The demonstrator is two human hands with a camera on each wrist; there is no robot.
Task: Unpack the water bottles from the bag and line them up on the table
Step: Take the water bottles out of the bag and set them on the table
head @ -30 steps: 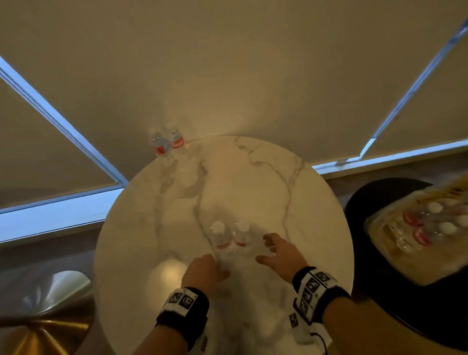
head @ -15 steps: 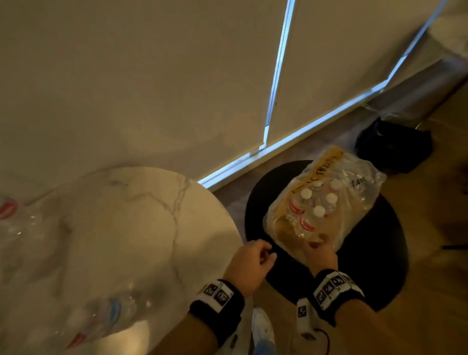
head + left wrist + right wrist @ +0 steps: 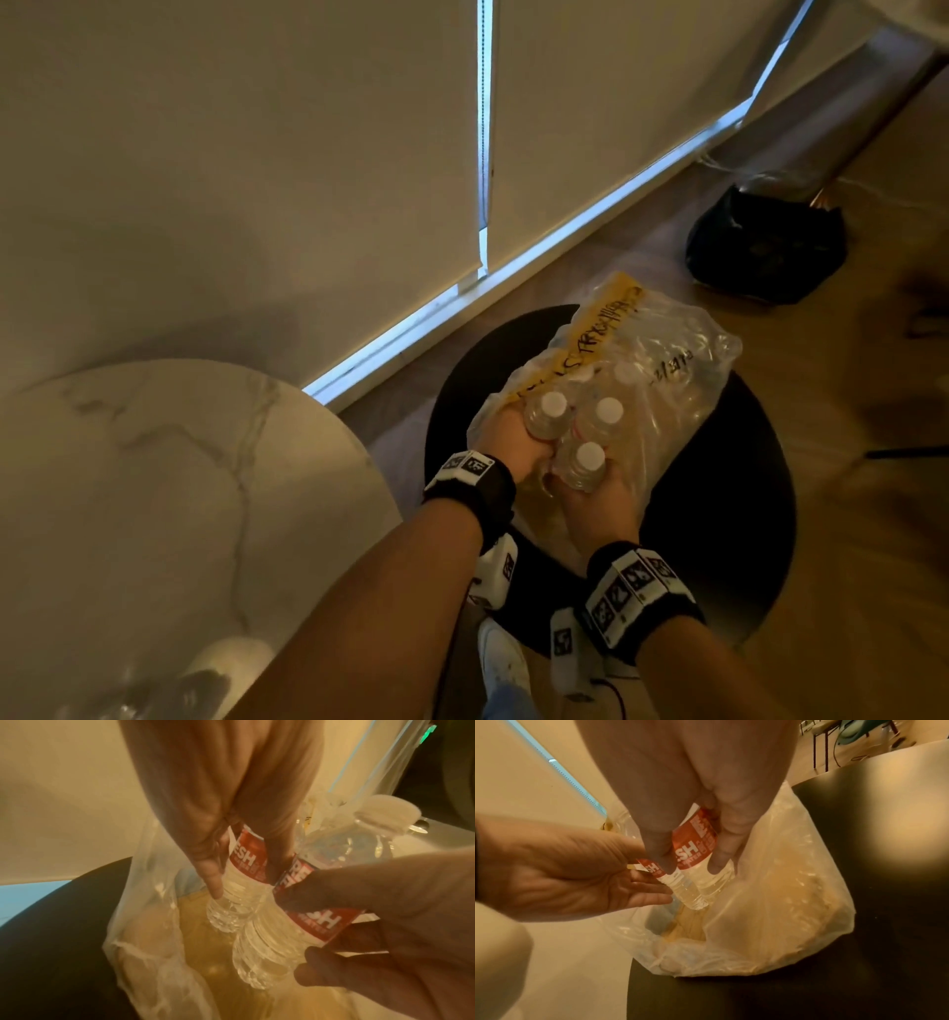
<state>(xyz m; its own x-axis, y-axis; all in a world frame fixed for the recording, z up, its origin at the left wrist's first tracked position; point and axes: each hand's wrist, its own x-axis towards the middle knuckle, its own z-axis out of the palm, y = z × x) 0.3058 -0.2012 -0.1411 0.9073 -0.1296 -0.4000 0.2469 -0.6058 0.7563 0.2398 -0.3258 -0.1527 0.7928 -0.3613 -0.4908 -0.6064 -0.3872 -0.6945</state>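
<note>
A clear plastic bag (image 3: 662, 360) with yellow tape lies on a round black stool (image 3: 719, 514). It holds several white-capped water bottles with red labels. My left hand (image 3: 531, 444) grips one upright bottle (image 3: 549, 416) inside the bag's mouth. My right hand (image 3: 590, 496) grips a second bottle (image 3: 585, 465) next to it. A third bottle (image 3: 606, 419) stands just behind them. In the left wrist view my left hand (image 3: 246, 874) wraps the red label (image 3: 246, 854). In the right wrist view my right hand (image 3: 693, 866) holds its bottle (image 3: 695, 850) over the bag (image 3: 770, 912).
The round marble table (image 3: 179, 488) is at the left, close to the stool. A dark bag (image 3: 765, 246) sits on the wooden floor at the back right. Window blinds run along behind. My white shoe (image 3: 503, 663) is below the stool's edge.
My view swung right from the marble table to the stool. Both hands left the two bottles standing on the table, went into the bag, and each now grips a bottle.
</note>
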